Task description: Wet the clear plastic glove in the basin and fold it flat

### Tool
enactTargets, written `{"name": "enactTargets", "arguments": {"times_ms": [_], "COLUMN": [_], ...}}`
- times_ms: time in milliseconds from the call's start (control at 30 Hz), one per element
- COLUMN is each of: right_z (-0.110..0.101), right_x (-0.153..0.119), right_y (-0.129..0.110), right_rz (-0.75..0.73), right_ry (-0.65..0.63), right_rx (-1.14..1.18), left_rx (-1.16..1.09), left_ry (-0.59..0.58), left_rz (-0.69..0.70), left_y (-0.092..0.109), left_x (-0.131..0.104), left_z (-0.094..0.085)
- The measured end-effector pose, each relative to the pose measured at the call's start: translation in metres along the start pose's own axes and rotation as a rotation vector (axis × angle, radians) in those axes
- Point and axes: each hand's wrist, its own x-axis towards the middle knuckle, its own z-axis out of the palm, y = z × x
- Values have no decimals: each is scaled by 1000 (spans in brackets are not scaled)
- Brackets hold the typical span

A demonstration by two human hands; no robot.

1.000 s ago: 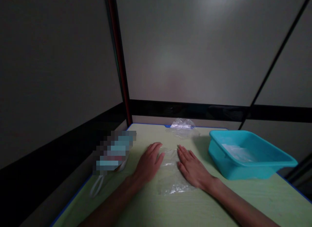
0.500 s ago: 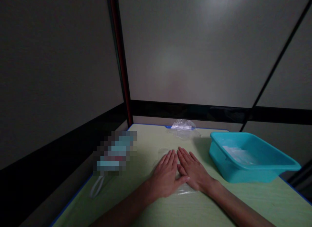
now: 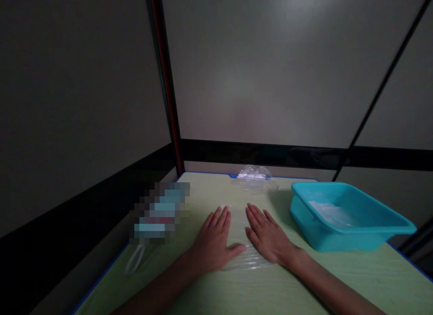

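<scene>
Newly bared: on the table, near the tub, a clear bag between left hand and right hand.
Left hand has slid outward from right hand, which stays put; both lie palm down with fingers extended, gripping nothing, along the bag's sides; its middle now shows, so it seems drawn flatter, though ridges remain near its close edge; pale film lies in the tub; a crumpled wad sits at the table's far edge.

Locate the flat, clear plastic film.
In the head view, the flat, clear plastic film lies low, just right of centre, on the pale green, blue-edged tabletop, partly under the bare left hand and bare right hand.
</scene>
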Motion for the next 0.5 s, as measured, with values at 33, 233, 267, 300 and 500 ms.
{"name": "enactTargets", "arguments": {"times_ms": [33,233,267,300,500], "right_z": [0,2,2,2,2], "right_x": [0,-1,-2,-3,-3], "right_y": [1,8,9,10,11], "right_rz": [-1,29,38,45,50], "right_ry": [3,0,3,8,19], "right_rx": [0,-8,-11,-14,-16], "left_rx": [-2,-14,-13,-12,-20], "left_ry": [-3,-2,-5,-9,-18], "left_rz": [0,-14,-17,-19,-58], "left_y": [-1,-2,-1,-1,-1], "left_x": [-1,0,0,0,0], "left_z": [0,1,1,1,1]}}
